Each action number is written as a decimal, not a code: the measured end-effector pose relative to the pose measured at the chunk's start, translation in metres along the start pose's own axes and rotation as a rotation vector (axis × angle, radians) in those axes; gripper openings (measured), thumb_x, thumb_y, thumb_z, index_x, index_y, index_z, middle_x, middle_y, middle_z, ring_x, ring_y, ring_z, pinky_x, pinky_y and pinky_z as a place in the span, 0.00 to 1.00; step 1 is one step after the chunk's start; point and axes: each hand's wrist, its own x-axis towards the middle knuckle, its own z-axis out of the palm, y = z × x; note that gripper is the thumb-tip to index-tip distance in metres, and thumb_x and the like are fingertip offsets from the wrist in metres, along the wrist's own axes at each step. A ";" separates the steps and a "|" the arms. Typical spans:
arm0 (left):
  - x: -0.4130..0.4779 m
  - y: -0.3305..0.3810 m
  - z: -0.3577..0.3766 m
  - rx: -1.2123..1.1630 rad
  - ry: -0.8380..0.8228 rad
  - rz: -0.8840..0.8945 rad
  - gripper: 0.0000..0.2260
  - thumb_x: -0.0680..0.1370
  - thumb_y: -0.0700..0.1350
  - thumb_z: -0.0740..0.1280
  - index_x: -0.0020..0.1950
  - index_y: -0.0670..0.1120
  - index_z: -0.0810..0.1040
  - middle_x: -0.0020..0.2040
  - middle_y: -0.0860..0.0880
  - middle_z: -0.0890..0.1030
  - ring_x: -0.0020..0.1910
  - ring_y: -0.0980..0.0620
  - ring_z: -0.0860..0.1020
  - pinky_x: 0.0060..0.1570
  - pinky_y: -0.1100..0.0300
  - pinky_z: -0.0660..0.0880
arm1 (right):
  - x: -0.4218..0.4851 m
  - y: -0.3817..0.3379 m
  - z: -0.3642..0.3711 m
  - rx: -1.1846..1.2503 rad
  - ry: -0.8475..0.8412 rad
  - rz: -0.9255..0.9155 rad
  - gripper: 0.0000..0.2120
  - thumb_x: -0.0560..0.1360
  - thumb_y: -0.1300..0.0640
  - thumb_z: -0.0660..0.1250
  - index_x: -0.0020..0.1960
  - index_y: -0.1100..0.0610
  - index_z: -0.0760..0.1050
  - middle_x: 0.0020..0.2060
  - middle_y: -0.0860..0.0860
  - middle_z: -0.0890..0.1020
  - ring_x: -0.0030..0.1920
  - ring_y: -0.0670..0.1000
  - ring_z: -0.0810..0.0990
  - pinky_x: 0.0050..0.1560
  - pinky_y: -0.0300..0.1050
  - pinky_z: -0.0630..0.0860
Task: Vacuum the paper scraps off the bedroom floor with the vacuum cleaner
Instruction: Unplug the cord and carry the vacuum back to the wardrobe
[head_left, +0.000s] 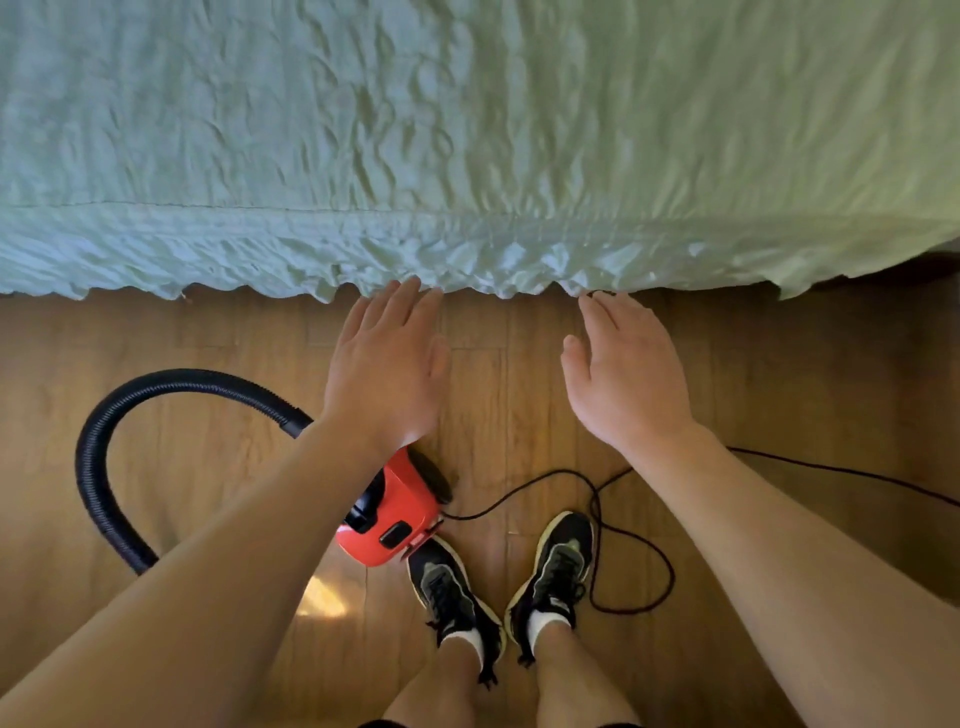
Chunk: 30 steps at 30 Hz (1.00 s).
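Note:
A small red and black vacuum cleaner stands on the wooden floor just left of my feet, partly hidden by my left forearm. Its black ribbed hose loops out to the left and back under my arm. My left hand hovers above the vacuum, palm down, fingers spread, holding nothing. My right hand is held out the same way, empty, near the bed's hem. No paper scraps show on the visible floor.
A bed with a pale green wrinkled cover fills the upper half, its ruffled hem hanging to the floor. The black power cord curls around my right shoe and runs off right. My left shoe touches the vacuum.

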 end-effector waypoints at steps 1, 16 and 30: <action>0.003 0.011 0.000 0.010 -0.007 0.013 0.25 0.83 0.49 0.55 0.81 0.46 0.61 0.82 0.45 0.59 0.81 0.46 0.55 0.79 0.53 0.45 | -0.002 0.010 -0.003 0.010 0.001 0.023 0.25 0.85 0.51 0.55 0.78 0.63 0.65 0.75 0.57 0.70 0.78 0.58 0.64 0.79 0.54 0.56; 0.046 0.155 0.001 0.067 -0.043 0.197 0.25 0.84 0.48 0.53 0.81 0.46 0.61 0.82 0.44 0.60 0.81 0.46 0.55 0.80 0.51 0.48 | -0.045 0.147 -0.048 0.117 0.039 0.277 0.26 0.86 0.50 0.52 0.80 0.60 0.62 0.79 0.56 0.66 0.80 0.56 0.59 0.81 0.53 0.54; 0.068 0.228 0.047 0.141 -0.174 0.518 0.23 0.84 0.48 0.54 0.79 0.43 0.63 0.80 0.43 0.62 0.80 0.44 0.59 0.80 0.46 0.52 | -0.099 0.205 -0.041 0.175 0.121 0.576 0.25 0.85 0.50 0.54 0.80 0.58 0.62 0.78 0.55 0.67 0.80 0.55 0.60 0.81 0.53 0.55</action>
